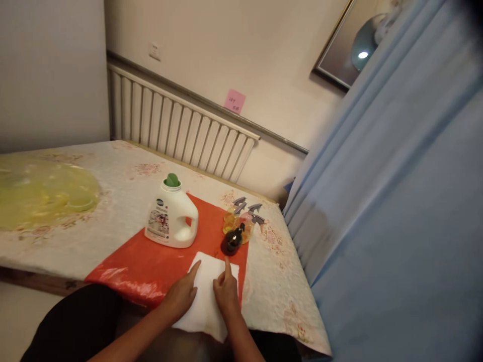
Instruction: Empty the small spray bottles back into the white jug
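Note:
A white folded cloth [207,281] lies on the red plastic sheet [151,261] at the near edge of the table, part of it hanging over the edge. My left hand [181,294] rests flat on its left side, fingers stretched forward. My right hand [225,291] presses on its right side with the index finger pointing ahead. Neither hand grips anything.
A white detergent jug with a green cap [171,213] stands on the red sheet. Spray bottles [241,218] and a small dark bottle [234,239] stand to its right. A yellow plastic cover [41,191] lies far left. A blue curtain [396,201] hangs on the right; a radiator [181,125] lines the wall.

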### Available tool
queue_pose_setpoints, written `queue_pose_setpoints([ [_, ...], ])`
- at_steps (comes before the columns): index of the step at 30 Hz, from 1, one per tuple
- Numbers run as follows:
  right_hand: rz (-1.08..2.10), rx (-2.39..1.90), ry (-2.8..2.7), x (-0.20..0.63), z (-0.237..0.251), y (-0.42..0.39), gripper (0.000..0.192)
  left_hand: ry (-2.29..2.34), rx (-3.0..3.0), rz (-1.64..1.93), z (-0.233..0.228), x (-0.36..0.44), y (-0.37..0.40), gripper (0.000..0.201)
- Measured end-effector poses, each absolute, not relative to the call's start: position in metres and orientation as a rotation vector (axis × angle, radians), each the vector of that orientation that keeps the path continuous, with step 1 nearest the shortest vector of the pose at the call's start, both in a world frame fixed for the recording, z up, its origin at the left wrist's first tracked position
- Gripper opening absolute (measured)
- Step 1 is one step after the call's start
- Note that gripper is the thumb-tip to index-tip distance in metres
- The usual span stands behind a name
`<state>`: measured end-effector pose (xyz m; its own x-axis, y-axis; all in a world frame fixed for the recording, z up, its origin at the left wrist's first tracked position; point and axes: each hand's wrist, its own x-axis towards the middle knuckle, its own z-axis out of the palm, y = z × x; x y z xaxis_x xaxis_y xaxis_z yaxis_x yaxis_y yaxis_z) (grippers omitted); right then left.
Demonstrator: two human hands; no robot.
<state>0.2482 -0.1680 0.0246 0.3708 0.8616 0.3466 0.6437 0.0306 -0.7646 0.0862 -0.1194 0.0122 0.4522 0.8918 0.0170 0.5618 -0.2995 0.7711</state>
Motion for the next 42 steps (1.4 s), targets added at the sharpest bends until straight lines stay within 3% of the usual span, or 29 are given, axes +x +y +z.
queue_pose_setpoints([
  [3, 0.34, -1.647, -1.374, 0.245, 0.034, -0.146, 0.049, 1.163, 1.892, 0.663, 0.003, 0.07, -0.122, 0.051],
  [6, 0.381, -1.621, -1.358, 0.237, 0.046, -0.112, 0.041, 1.132, 1.794, 0.695, -0.004, 0.051, -0.132, 0.041],
  [13, 0.475, -1.522, -1.338, 0.198, 0.071, -0.026, 0.061, 0.831, 1.442, 0.556, -0.035, 0.01, -0.161, 0.048],
  [19, 0.595, -1.546, -1.35, 0.18, 0.073, 0.024, 0.013, 0.641, 1.38, 0.435, -0.074, -0.011, -0.155, 0.066],
  [25, 0.709, -1.544, -1.266, 0.173, 0.068, 0.049, 0.029, 0.591, 1.341, 0.462, -0.082, -0.01, -0.149, 0.071],
  [32, 0.618, -1.427, -1.128, 0.185, 0.097, 0.052, 0.019, 0.624, 1.341, 0.515, -0.097, -0.007, -0.15, 0.076],
  [42, 0.623, -1.356, -0.994, 0.183, 0.105, -0.003, 0.027, 0.625, 1.216, 0.511, -0.083, -0.004, -0.148, 0.073],
])
